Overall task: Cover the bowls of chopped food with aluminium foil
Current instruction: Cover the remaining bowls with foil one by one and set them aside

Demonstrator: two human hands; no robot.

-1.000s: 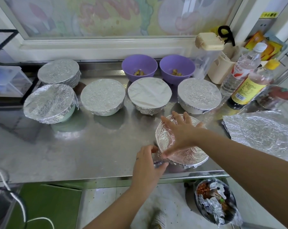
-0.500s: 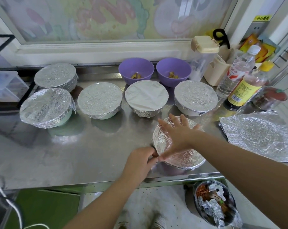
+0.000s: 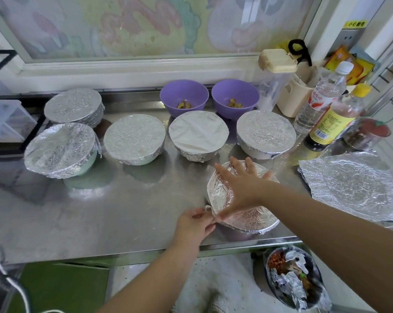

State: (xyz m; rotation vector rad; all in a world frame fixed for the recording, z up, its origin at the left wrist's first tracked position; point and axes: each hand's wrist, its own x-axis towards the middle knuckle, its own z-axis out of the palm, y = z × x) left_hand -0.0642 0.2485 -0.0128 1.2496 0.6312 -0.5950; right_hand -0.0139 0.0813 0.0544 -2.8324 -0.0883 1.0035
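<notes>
Head view: near the front edge of the steel surface [image 3: 123, 211] stands a dark bowl [image 3: 238, 234], its top wrapped in a sheet of foil [image 3: 247, 218]. The right hand [image 3: 240, 188] lies flat on top of that foil, palm down, its grip apart with the fingers spread and pointing away from the person; it presses on the far-left part of the cover, and the thumb reaches toward the near-left rim. The left hand [image 3: 194, 227] is just beside the bowl's near-left side. Its grip is clamped on the foil there, thumb and fingers pinching a small crumpled flap that sticks out from the rim. The two hands almost meet at this corner, so the foil edge lies between the left fingertips and the right thumb.

Behind this bowl, five covered bowls stand apart from the hands: one far left at the back [image 3: 72, 107], one in front of it [image 3: 60, 149], then three in a row to the right [image 3: 134, 137] [image 3: 198, 134] [image 3: 266, 132]. Behind that row, two purple bowls [image 3: 184, 96] [image 3: 235, 94] sit uncovered with a little chopped food inside. A loose sheet of foil [image 3: 353, 184] lies crinkled on the surface to the right, under the right forearm's far side. Two bottles [image 3: 321, 98] [image 3: 335, 118] stand at the back right. Below the surface edge, a bin [image 3: 294, 281] holds foil scraps.
</notes>
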